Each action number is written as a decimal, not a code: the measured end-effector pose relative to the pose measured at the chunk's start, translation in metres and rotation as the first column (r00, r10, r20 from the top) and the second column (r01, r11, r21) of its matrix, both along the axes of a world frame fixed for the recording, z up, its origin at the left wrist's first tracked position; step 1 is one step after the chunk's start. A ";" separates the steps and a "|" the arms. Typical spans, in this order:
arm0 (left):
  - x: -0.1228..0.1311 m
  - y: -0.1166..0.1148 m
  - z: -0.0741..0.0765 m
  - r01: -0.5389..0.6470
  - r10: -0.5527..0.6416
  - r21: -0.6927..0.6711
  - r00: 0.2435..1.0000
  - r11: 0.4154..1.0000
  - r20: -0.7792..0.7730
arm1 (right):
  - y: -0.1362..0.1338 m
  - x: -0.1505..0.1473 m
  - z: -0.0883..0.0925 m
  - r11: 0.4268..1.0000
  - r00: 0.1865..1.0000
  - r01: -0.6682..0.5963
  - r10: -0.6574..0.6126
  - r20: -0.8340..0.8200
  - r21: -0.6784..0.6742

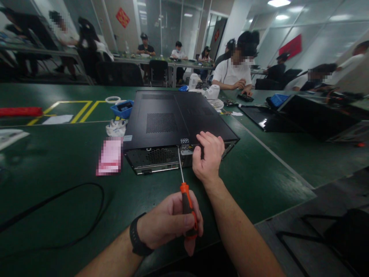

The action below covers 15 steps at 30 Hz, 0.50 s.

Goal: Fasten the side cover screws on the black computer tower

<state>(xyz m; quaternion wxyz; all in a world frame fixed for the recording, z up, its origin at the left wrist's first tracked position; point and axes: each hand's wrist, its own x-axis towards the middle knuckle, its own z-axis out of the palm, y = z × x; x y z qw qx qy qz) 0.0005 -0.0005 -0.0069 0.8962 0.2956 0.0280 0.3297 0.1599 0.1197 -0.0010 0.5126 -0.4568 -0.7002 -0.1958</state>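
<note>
One flat black metal desktop computer case [173, 115] lies lid-up near the middle of the green-matted table [259, 173], with its perforated rear panel facing the near edge. Two hands work at that panel. The left hand [170, 225], with one black wristband [137, 240] behind it, is closed in a full fist round the orange-and-black handle of one slim screwdriver [185, 192]. The thin steel shaft runs away from the near edge, and its tip meets the top of the rear panel just left of the right hand. The right hand [209, 157] lies half-open on the case's upper rear edge, fingers bent over the lid and thumb against the panel, bracing on the case rather than clasping it. Left of the case, towards the far edge, stands one small blue plastic tray [117, 112] holding a few dark pieces too blurred to count. One white tape ring [113, 99] lies just beyond it. One crumpled white cloth [115, 128] lies just beside the case's left side, and one pink blurred block [110, 156] lies nearer the near edge. One black cable [99, 200] loops across the near left part of the surface. One red bar [20, 111] and one white sheet [57, 119] sit by the left edge among yellow floor-style lines. One white desk fan [215, 98] stands past the case's far right corner. Several seated people [233, 69] work at the far tables.
</note>
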 end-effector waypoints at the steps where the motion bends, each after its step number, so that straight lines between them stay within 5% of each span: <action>1: 0.000 0.000 0.001 0.000 0.000 -0.004 1.000 1.000 -0.012 | 0.000 0.000 0.000 1.000 1.000 0.003 -0.003 0.001 -0.004; 15: -0.001 0.000 -0.004 0.011 -0.011 0.023 1.000 1.000 -0.007 | 0.001 0.001 0.000 1.000 1.000 -0.022 0.022 -0.002 0.011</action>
